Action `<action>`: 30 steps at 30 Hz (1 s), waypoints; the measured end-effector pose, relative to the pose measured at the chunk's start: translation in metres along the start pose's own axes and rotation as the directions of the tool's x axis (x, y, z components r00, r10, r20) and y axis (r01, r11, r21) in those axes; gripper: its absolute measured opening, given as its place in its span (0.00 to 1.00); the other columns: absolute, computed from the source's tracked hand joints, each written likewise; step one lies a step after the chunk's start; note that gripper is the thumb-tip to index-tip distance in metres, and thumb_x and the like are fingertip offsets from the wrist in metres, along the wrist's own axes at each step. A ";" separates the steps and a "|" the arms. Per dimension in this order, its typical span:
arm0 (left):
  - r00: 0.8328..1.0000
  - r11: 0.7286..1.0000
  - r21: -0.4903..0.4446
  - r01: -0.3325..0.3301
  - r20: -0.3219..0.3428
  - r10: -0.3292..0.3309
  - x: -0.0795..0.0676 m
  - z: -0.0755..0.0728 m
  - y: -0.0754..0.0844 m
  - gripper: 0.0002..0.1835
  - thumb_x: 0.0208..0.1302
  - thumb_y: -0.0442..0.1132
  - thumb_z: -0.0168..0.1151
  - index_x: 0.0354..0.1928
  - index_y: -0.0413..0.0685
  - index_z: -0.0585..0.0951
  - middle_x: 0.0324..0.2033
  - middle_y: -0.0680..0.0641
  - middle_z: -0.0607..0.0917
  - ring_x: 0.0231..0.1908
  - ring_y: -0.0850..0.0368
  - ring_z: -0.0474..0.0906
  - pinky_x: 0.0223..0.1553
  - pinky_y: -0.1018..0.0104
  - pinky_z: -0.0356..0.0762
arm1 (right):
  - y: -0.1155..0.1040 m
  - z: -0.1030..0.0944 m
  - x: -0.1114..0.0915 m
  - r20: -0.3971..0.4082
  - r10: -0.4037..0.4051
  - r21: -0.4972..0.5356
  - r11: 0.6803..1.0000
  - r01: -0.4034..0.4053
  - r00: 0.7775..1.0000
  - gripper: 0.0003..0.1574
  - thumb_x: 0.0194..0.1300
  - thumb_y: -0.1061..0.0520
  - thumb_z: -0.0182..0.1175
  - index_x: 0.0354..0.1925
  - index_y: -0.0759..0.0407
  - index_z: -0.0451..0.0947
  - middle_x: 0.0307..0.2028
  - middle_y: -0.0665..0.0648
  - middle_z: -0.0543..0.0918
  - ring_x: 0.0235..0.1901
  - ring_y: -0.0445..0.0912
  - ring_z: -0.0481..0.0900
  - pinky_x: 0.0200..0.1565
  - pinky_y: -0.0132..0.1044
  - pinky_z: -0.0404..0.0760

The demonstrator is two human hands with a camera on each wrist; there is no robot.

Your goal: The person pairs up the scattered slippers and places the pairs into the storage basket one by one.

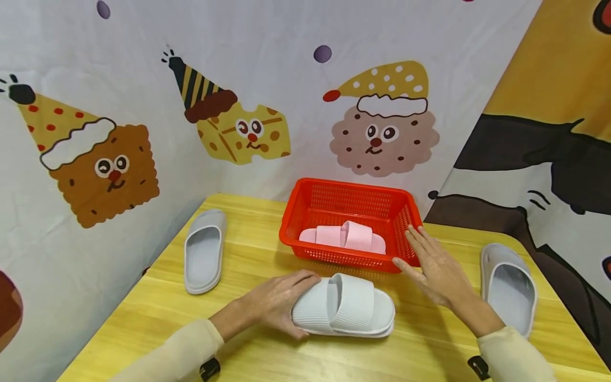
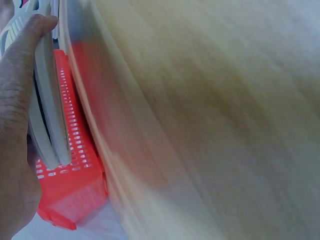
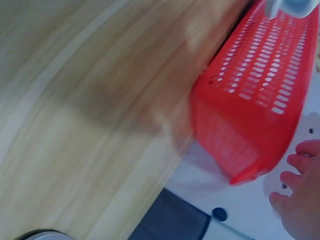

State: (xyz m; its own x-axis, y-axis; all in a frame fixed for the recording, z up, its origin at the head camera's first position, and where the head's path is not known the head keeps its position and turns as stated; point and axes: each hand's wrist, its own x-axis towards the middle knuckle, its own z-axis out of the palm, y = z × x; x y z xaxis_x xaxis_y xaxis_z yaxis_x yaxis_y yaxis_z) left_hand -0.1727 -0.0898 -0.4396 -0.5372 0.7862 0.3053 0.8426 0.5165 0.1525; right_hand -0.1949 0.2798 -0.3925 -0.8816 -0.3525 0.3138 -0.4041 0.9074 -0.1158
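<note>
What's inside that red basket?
In the red basket, at least one pink slipper lies lengthwise near the front wall. That wall hides the pink slipper's lower edge, and whatever might lie beneath it cannot be seen.

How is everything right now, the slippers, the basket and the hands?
Basket: upright, not empty
Pink slippers: lying in the basket
Left hand: gripping white slippers
White slippers: held together
Right hand: open, by the basket
Left gray slipper: sole down
Right gray slipper: sole down
</note>
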 end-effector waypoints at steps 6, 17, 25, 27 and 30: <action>1.000 1.000 -0.017 0.004 -0.017 -0.004 -0.003 0.000 0.000 0.57 0.28 0.70 0.65 0.64 0.51 0.60 0.56 0.52 0.65 0.47 0.62 0.67 0.43 0.66 0.73 | 0.017 0.006 0.001 0.055 0.096 0.014 0.995 -0.097 0.994 0.51 0.60 0.30 0.43 0.68 0.63 0.50 0.68 0.61 0.49 0.67 0.53 0.38 0.61 0.53 0.46; 0.999 0.998 -0.065 0.008 -0.038 -0.010 -0.008 -0.009 -0.008 0.58 0.35 0.68 0.64 0.67 0.49 0.54 0.61 0.50 0.59 0.51 0.60 0.66 0.48 0.65 0.70 | 0.033 0.008 -0.002 0.093 0.162 0.057 0.984 -0.168 0.982 0.51 0.61 0.30 0.42 0.68 0.64 0.48 0.67 0.65 0.51 0.66 0.58 0.42 0.62 0.54 0.42; 0.997 0.997 -0.075 -0.021 -0.074 0.016 -0.005 -0.020 -0.010 0.57 0.38 0.68 0.62 0.67 0.46 0.53 0.62 0.48 0.58 0.56 0.59 0.61 0.52 0.64 0.67 | 0.034 0.011 -0.005 0.078 0.151 0.070 0.985 -0.157 0.985 0.50 0.61 0.31 0.44 0.68 0.62 0.48 0.67 0.63 0.50 0.64 0.61 0.48 0.60 0.57 0.47; 0.996 0.997 -0.074 -0.038 -0.088 0.032 -0.003 -0.024 -0.010 0.56 0.39 0.67 0.62 0.67 0.46 0.54 0.62 0.48 0.58 0.55 0.59 0.61 0.52 0.64 0.67 | 0.034 0.012 -0.005 0.074 0.151 0.070 0.985 -0.156 0.986 0.50 0.61 0.32 0.44 0.68 0.61 0.48 0.67 0.64 0.50 0.63 0.62 0.49 0.59 0.57 0.48; 0.993 0.997 -0.068 -0.047 -0.108 0.039 0.000 -0.030 -0.013 0.56 0.39 0.67 0.62 0.67 0.45 0.54 0.62 0.48 0.58 0.55 0.59 0.62 0.53 0.64 0.66 | 0.034 0.012 -0.005 0.064 0.146 0.063 0.987 -0.150 0.987 0.49 0.61 0.32 0.44 0.68 0.62 0.49 0.67 0.64 0.51 0.63 0.62 0.49 0.59 0.57 0.49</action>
State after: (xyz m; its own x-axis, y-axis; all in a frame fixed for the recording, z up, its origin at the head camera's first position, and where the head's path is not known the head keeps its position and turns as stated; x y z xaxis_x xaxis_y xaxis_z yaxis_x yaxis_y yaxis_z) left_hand -0.1823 -0.1069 -0.4138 -0.4966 0.7646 0.4109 0.8674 0.4549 0.2017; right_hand -0.2075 0.3100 -0.4089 -0.9450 -0.2297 0.2326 -0.2814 0.9337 -0.2213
